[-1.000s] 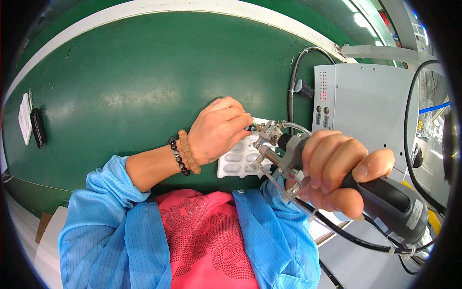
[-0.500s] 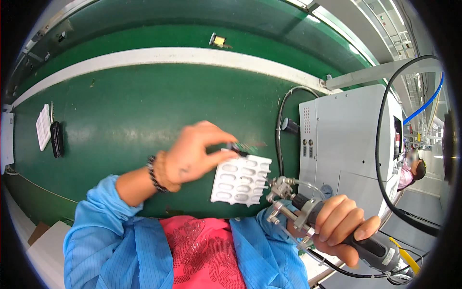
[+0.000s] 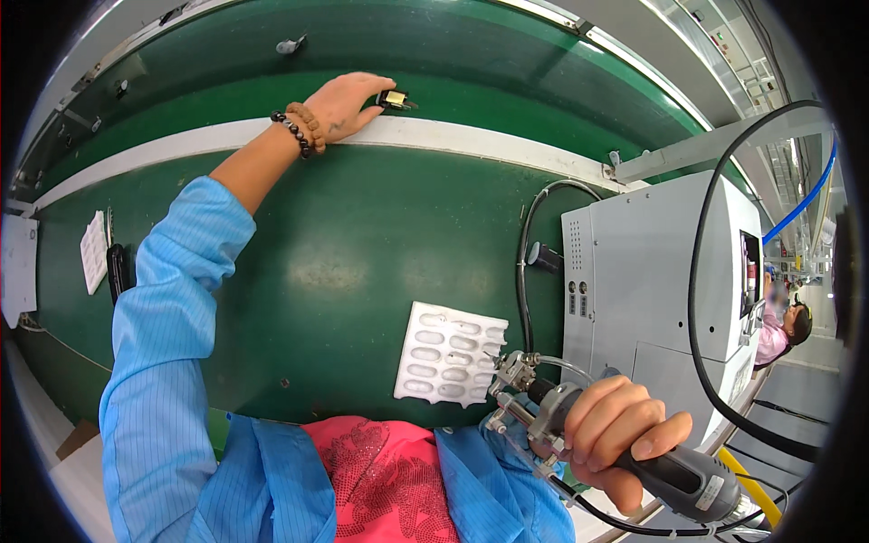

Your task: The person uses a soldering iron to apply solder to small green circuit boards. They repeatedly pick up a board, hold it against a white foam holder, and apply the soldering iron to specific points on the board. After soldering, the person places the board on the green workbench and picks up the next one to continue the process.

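Observation:
My left hand [image 3: 345,102] reaches over the white rail, its thumb and forefinger closed around a small transformer [image 3: 396,99] with a black body and yellow top. My right hand [image 3: 618,436] is wrapped around the dark handle of a hand-held tool [image 3: 685,477] with metal fittings and thin tubes at its front end; I cannot tell its exact kind. The tool's front points left, close to the right edge of a white moulded tray [image 3: 448,353] with several oval pockets. The tray lies on the green bench near my body.
A grey machine [image 3: 647,262] stands at the right, with a black cable [image 3: 523,244] and a dark cylinder [image 3: 544,257] beside it. Another white tray [image 3: 94,252] and a black case [image 3: 118,271] lie at the left. A small grey part [image 3: 291,45] sits beyond the white rail [image 3: 453,140].
My left hand has moved from the tray across the rail to the transformer. The dark part with thin wires is out of it. My right hand still grips the tool.

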### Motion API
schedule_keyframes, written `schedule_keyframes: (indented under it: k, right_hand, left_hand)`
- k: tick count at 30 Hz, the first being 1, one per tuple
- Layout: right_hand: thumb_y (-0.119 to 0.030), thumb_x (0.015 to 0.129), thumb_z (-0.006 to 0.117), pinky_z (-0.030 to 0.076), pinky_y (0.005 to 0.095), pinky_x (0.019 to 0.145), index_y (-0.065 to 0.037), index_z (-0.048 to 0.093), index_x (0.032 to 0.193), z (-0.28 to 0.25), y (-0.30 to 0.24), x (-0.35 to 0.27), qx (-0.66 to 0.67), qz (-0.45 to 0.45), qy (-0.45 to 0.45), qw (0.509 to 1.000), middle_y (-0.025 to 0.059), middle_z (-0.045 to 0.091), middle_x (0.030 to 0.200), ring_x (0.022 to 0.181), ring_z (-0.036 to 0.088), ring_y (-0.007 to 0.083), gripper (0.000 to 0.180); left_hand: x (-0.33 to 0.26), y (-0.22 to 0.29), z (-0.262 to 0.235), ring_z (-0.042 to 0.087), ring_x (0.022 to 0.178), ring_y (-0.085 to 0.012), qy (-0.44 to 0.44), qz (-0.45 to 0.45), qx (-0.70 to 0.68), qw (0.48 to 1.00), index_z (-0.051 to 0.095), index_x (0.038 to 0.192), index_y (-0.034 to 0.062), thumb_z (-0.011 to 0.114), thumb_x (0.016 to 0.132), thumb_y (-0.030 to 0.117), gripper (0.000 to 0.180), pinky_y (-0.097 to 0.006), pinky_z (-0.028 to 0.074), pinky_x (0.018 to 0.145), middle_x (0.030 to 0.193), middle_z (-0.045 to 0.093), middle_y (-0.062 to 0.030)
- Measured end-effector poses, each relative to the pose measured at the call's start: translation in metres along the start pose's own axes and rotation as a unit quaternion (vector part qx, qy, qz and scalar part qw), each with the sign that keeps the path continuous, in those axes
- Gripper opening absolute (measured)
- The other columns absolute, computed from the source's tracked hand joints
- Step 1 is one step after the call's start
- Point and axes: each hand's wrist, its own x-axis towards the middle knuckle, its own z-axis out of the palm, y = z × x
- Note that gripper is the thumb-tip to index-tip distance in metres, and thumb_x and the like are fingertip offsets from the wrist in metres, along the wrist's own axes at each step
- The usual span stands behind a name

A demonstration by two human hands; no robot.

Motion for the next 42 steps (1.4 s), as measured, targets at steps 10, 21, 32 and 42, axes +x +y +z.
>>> schedule_keyframes:
  k: [10,21,32,42]
  right_hand:
    - [-0.034,0.087,0.079,0.047,0.0226,0.041,-0.007,0.044,0.098,-0.008,-0.001,0.009,-0.01,0.02,-0.056,0.998,0.0009,0.056,0.061,0.046,0.055,0.011,0.045]
    - [-0.039,0.087,0.076,0.048,0.0231,0.043,-0.008,0.047,0.101,-0.005,-0.006,0.004,0.01,0.025,-0.056,0.998,0.0009,0.056,0.064,0.048,0.056,0.0109,0.046]
    - [-0.048,0.088,0.074,0.045,0.0238,0.044,-0.008,0.044,0.108,0.01,0.029,0.013,-0.043,0.051,-0.081,0.994,-0.0006,0.056,0.066,0.05,0.055,0.0113,0.054]
    - [-0.051,0.088,0.072,0.045,0.0232,0.044,-0.01,0.044,0.11,0.021,0.049,0.011,-0.054,0.085,-0.094,0.99,-0.0021,0.055,0.067,0.05,0.055,0.0098,0.055]
  left_hand:
    - [-0.006,0.098,-0.015,0.066,0.1,-0.0335,0.047,-0.104,-0.168,0.979,0.065,0.114,0.0057,0.07,0.089,0.014,0.027,-0.039,0.052,0.088,0.108,0.07,-0.017]
    - [-0.123,0.25,-0.008,0.064,0.104,-0.0305,-0.011,0.01,-0.266,0.964,0.07,0.108,0.0041,0.075,0.081,0.01,0.028,-0.042,0.049,0.09,0.103,0.071,-0.0109]
    - [-0.139,0.25,0.021,0.063,0.107,-0.0276,0.006,-0.038,-0.324,0.945,0.07,0.105,0.0039,0.08,0.075,0.01,0.032,-0.04,0.048,0.092,0.105,0.071,-0.0085]
    - [-0.142,0.244,0.019,0.064,0.107,-0.0281,0.009,-0.048,-0.355,0.934,0.071,0.104,0.004,0.082,0.073,0.01,0.034,-0.041,0.049,0.091,0.107,0.072,-0.0079]
